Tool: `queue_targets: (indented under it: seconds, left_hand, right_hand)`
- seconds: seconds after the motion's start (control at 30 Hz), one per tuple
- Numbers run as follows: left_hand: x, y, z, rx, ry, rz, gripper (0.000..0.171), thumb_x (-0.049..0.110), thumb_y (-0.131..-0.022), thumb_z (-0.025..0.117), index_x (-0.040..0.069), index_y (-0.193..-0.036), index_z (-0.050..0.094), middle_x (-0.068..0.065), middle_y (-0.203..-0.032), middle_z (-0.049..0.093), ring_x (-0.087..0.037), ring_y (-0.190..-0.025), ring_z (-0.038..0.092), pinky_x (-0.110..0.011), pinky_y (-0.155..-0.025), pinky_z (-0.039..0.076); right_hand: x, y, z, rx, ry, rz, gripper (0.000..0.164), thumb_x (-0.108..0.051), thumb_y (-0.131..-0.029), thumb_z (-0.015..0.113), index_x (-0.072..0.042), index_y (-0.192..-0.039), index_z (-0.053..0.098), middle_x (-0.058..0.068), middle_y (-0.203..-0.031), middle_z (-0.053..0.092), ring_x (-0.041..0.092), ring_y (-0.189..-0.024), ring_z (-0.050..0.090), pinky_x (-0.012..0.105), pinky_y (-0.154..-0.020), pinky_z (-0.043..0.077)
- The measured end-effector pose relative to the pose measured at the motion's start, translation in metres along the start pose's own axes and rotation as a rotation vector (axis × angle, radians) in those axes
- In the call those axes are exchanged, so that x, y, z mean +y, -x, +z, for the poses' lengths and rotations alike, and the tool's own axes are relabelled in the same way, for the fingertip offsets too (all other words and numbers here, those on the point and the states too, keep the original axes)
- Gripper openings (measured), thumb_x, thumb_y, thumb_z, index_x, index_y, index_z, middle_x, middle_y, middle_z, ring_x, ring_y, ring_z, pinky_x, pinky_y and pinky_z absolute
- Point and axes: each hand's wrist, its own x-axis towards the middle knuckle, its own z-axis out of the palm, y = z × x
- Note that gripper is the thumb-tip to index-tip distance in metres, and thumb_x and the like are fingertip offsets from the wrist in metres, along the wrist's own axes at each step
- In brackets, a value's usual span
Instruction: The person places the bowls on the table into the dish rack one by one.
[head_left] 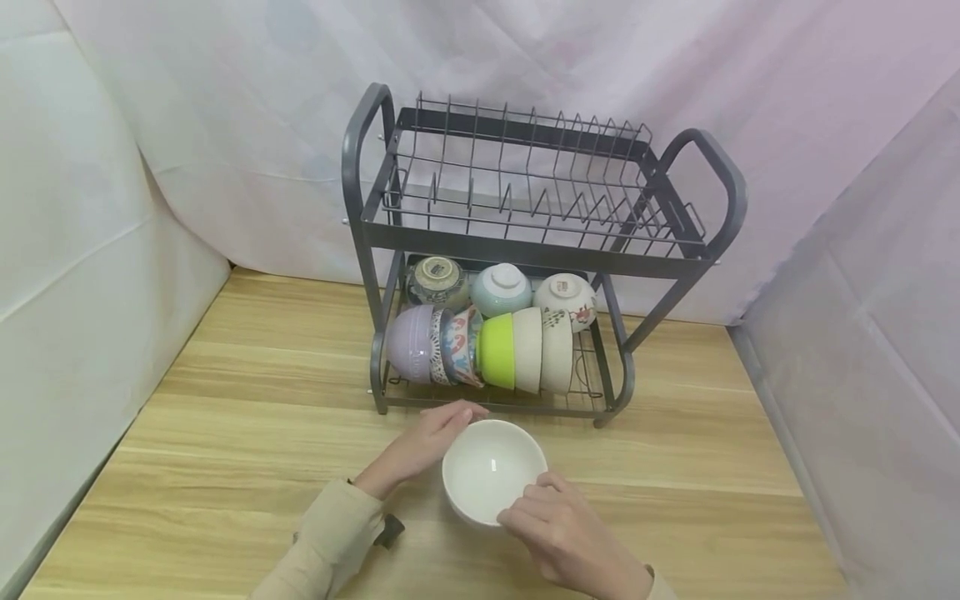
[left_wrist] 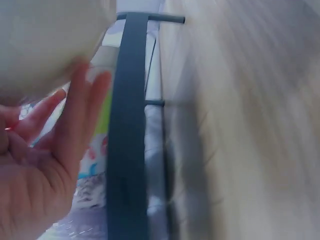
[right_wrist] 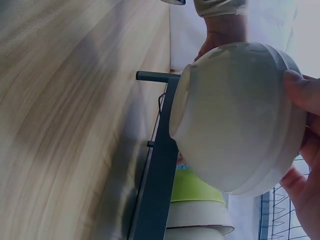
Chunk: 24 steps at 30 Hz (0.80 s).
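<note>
A plain white bowl [head_left: 491,471] is held up over the table in front of the rack, its opening facing up toward the head camera. My right hand [head_left: 562,533] grips its rim on the right side, and the right wrist view shows the thumb [right_wrist: 302,92] against the outer rim. On the far left side my left hand [head_left: 431,437] has its fingers extended close to the bowl's wall. In the left wrist view those fingers [left_wrist: 80,110] reach up to the bowl's underside [left_wrist: 45,45] without curling round it.
A dark two-tier dish rack [head_left: 525,250] stands behind. Its lower shelf carries a front row of tilted bowls, including a lilac bowl [head_left: 411,343] and a lime-green bowl [head_left: 497,350], and upside-down bowls [head_left: 501,287] at the back. Wire slots [head_left: 517,179] form the upper tier.
</note>
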Motion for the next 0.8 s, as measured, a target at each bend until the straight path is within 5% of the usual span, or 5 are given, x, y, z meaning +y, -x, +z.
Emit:
queue_targets:
  seconds: [0.13, 0.3, 0.4, 0.6, 0.8]
  left_hand:
    - [0.007, 0.000, -0.010, 0.166, -0.107, 0.079, 0.025, 0.020, -0.094, 0.047, 0.008, -0.112, 0.059, -0.009, -0.105, 0.064, -0.018, -0.087, 0.063, -0.032, -0.078, 0.052]
    - [0.009, 0.000, -0.031, 0.491, -0.268, 0.273, 0.023, 0.003, -0.081, 0.062, 0.000, -0.104, 0.060, -0.011, -0.097, 0.063, -0.018, -0.081, 0.060, -0.028, -0.070, 0.053]
    - [0.007, -0.002, -0.046, 0.640, -0.306, 0.318, 0.027, -0.002, -0.078, 0.064, -0.004, -0.104, 0.058, -0.015, -0.101, 0.058, -0.022, -0.080, 0.057, -0.032, -0.066, 0.053]
    - [-0.007, -0.006, -0.072, 0.824, -0.383, 0.238, 0.036, -0.001, -0.077, 0.064, -0.008, -0.111, 0.053, -0.025, -0.115, 0.044, -0.037, -0.105, 0.043, -0.046, -0.086, 0.042]
    - [-0.017, -0.005, -0.086, 0.771, -0.433, 0.080, 0.036, 0.002, -0.084, 0.061, -0.008, -0.117, 0.052, -0.025, -0.115, 0.048, -0.037, -0.099, 0.051, -0.042, -0.076, 0.052]
  right_hand:
    - [0.002, 0.005, -0.005, 0.032, -0.041, 0.031, 0.014, -0.013, -0.089, 0.048, -0.015, -0.083, 0.061, -0.011, -0.073, 0.056, 0.004, -0.070, 0.051, 0.021, -0.073, 0.044]
    - [0.009, 0.016, -0.008, 0.204, -0.102, 0.079, 0.022, -0.017, -0.095, 0.045, -0.007, -0.086, 0.063, -0.004, -0.077, 0.060, 0.009, -0.070, 0.055, 0.020, -0.067, 0.047]
    - [0.014, 0.023, -0.008, 0.302, -0.195, 0.157, 0.021, -0.018, -0.093, 0.050, -0.001, -0.086, 0.063, 0.001, -0.077, 0.061, 0.011, -0.070, 0.056, 0.017, -0.070, 0.047]
    - [0.025, 0.038, -0.015, 0.473, -0.527, 0.326, 0.011, 0.000, -0.084, 0.058, 0.010, -0.090, 0.060, 0.008, -0.084, 0.064, 0.009, -0.080, 0.059, 0.015, -0.079, 0.047]
    - [0.030, 0.044, -0.034, 0.604, -0.753, 0.503, 0.032, 0.024, -0.076, 0.048, 0.006, -0.099, 0.060, 0.000, -0.099, 0.066, 0.007, -0.090, 0.061, 0.016, -0.078, 0.049]
